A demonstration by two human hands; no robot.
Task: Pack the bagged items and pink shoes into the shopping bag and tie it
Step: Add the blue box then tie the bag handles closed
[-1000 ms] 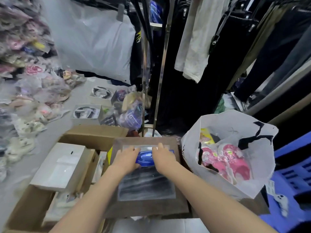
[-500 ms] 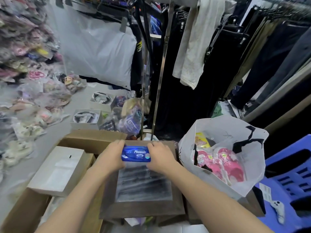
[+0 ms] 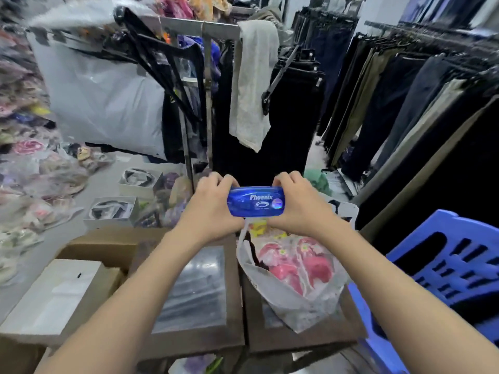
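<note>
both hands clamp 1 blue case (image 3: 255, 201) marked "phoenix" by its short ends: the left hand (image 3: 209, 205) curls its fingers over the left end, the right hand (image 3: 298, 202) over the right end, holding it level in the middle of the frame. both forearms reach up from the bottom edge, bare, nearly straight, wrists slightly bent inward. just below the case and the right wrist, the white shopping bag (image 3: 302, 306) sits open, lower centre-right, resting on a dark flat box (image 3: 305, 338). inside it lie 2 pink shoes (image 3: 299, 265) in clear wrap, with 1 yellow packet (image 3: 258, 228) at the bag's upper edge. under the left forearm lies 1 bagged dark item (image 3: 194, 290) on a second dark box. at right stands 1 blue plastic chair (image 3: 453, 265); at lower left, 1 white box (image 3: 54, 295) lies in a cardboard carton.
</note>
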